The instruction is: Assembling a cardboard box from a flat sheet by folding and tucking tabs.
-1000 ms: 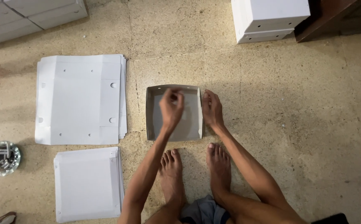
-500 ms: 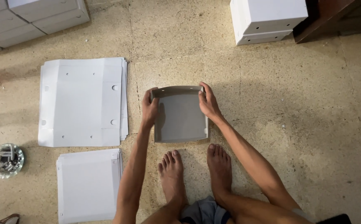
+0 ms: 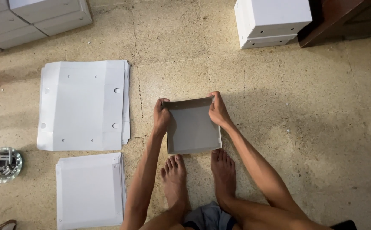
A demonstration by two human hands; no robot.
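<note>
The person's left hand (image 3: 161,118) and right hand (image 3: 218,111) are gripping the far corners of a grey cardboard tray (image 3: 192,127), sitting on the floor (image 3: 313,127) before bare feet (image 3: 175,181).

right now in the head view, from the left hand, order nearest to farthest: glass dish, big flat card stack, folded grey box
1. folded grey box, gripped by the left hand
2. big flat card stack, further left on the floor
3. glass dish, far left edge
</note>
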